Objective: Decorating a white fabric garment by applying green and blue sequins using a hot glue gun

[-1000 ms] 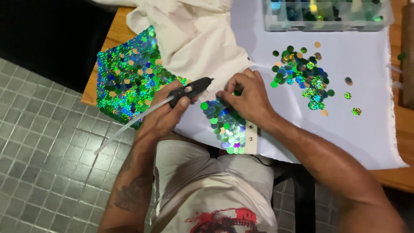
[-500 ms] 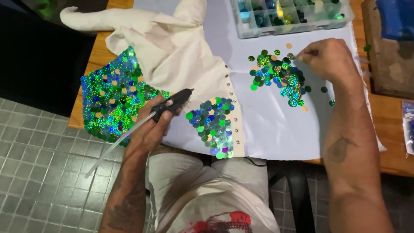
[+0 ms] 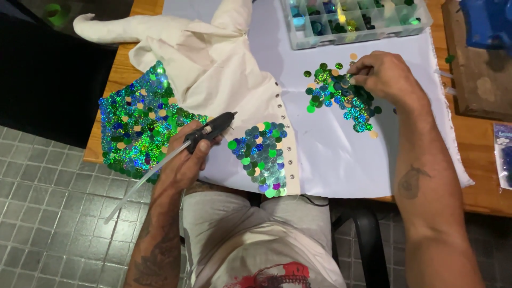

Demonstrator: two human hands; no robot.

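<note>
Since half a second earlier, the right hand (image 3: 381, 77) had been shifted slightly onto the loose sequins (image 3: 341, 96), fingertips pinched among them. A black glue gun (image 3: 209, 130) was gripped by the left hand (image 3: 186, 157), just beside the sequined patch (image 3: 262, 157).

Bright even overhead light, sequins glinting, slight motion blur.

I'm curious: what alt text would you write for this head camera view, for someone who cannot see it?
Seen from above, a seated person's left hand holds a black glue gun beside a cream garment partly covered in green and blue sequins, while the right hand reaches into a loose sequin pile on white paper.
</note>
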